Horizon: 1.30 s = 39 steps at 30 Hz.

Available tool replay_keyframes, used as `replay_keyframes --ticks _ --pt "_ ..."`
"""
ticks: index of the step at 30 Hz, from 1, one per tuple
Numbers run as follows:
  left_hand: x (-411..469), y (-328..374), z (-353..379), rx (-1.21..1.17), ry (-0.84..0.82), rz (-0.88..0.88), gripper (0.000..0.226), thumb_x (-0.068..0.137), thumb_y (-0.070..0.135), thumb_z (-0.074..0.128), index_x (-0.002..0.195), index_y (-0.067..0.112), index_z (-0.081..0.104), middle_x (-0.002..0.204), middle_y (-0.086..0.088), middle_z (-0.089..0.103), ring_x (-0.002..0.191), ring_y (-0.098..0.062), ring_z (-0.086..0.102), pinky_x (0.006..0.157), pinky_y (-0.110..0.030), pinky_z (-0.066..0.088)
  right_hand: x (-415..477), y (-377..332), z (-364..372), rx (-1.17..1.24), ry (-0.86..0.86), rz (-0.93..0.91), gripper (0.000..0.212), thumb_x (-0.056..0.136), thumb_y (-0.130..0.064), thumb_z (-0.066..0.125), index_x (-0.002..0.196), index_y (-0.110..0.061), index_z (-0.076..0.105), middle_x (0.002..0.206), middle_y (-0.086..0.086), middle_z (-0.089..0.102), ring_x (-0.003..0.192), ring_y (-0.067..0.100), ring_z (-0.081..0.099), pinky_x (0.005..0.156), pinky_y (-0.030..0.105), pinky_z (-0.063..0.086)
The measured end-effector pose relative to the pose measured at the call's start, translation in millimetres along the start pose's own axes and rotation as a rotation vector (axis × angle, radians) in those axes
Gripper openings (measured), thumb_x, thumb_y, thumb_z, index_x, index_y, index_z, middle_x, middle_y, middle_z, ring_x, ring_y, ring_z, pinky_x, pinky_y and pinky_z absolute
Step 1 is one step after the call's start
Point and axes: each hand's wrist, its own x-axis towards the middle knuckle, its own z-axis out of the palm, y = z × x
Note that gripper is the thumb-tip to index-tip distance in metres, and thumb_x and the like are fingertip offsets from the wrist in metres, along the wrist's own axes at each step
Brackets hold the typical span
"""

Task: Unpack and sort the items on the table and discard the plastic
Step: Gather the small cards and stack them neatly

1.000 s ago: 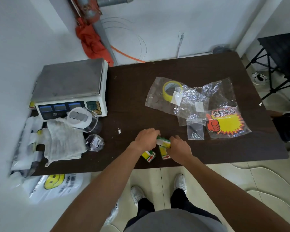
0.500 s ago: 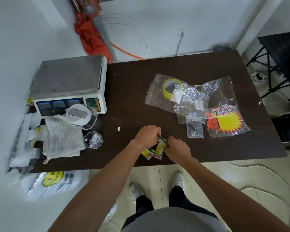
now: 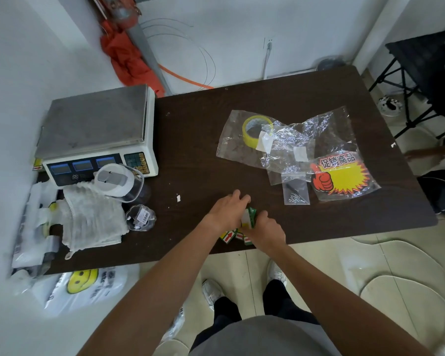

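Observation:
My left hand (image 3: 228, 211) and my right hand (image 3: 266, 232) meet near the front edge of the dark table (image 3: 198, 140), both gripping a small stack of green-edged sign stickers (image 3: 249, 219) held on edge. More stickers with red arrows (image 3: 229, 236) lie flat on the table under my hands. Further back lie a yellow tape roll (image 3: 254, 129) in a clear bag, crumpled clear plastic (image 3: 290, 147), a small zip bag of screws (image 3: 295, 192) and a bagged red-and-yellow promo sign (image 3: 342, 176).
A weighing scale (image 3: 95, 132) fills the back left corner. In front of it stand a clear jar with a white lid (image 3: 118, 182), a white cloth (image 3: 93, 222) and a small bagged item (image 3: 140, 218). A smiley-face bag (image 3: 85, 286) lies on the floor; a black folding stand (image 3: 427, 73) stands at the right.
The sticker stack lay flat between my hands and now stands tilted up on edge. My hands stay together at the table's front edge, the left fingers spread a little more.

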Motion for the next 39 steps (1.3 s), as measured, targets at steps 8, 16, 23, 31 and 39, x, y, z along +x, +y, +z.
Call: replay_keyframes --ticks 8,16,23,31,39 --pt "1 -5 -1 0.015 0.011 -0.035 0.068 0.081 0.011 0.078 0.139 0.014 0.043 0.133 -0.012 0.045 0.117 -0.029 0.056 0.094 -0.041 0.052 8 -10 2 -0.18 0.045 -0.132 0.052 0.093 -0.039 0.061 0.13 -0.014 0.035 0.125 0.011 0.053 0.108 0.032 0.062 0.089 0.043 0.047" --pt "1 -5 5 0.025 0.051 -0.024 0.069 0.084 0.028 0.078 0.142 0.021 0.041 0.133 -0.011 0.04 0.115 -0.028 0.056 0.091 -0.041 0.053 29 5 -29 -0.426 0.106 -0.389 0.055 0.09 -0.035 0.063 0.138 -0.021 0.041 0.128 0.011 0.049 0.12 0.031 0.048 0.099 0.042 0.041" --pt "5 -1 2 0.022 0.065 -0.022 0.054 0.085 0.027 0.077 0.131 0.018 0.05 0.128 -0.011 0.042 0.108 -0.028 0.058 0.086 -0.04 0.053 21 6 -28 -0.533 0.079 -0.263 0.051 0.089 -0.033 0.061 0.129 -0.006 0.046 0.128 0.014 0.05 0.119 0.031 0.048 0.099 0.039 0.041" --pt "3 3 1 -0.003 0.097 0.028 0.051 0.086 0.016 0.074 0.129 0.015 0.047 0.125 -0.008 0.057 0.108 -0.026 0.061 0.086 -0.039 0.051 17 4 -29 -0.304 0.025 -0.2 0.038 0.088 -0.015 0.063 0.118 -0.008 0.041 0.12 0.015 0.056 0.11 0.033 0.059 0.081 0.036 0.045" --pt "-5 -20 -5 -0.003 0.266 0.035 0.018 0.092 0.017 0.065 0.11 0.017 0.063 0.108 -0.003 0.057 0.099 -0.021 0.058 0.078 -0.031 0.046 19 7 -25 -0.413 0.193 -0.487 0.026 0.09 -0.024 0.057 0.114 -0.015 0.053 0.11 0.005 0.056 0.101 0.025 0.06 0.086 0.036 0.043"
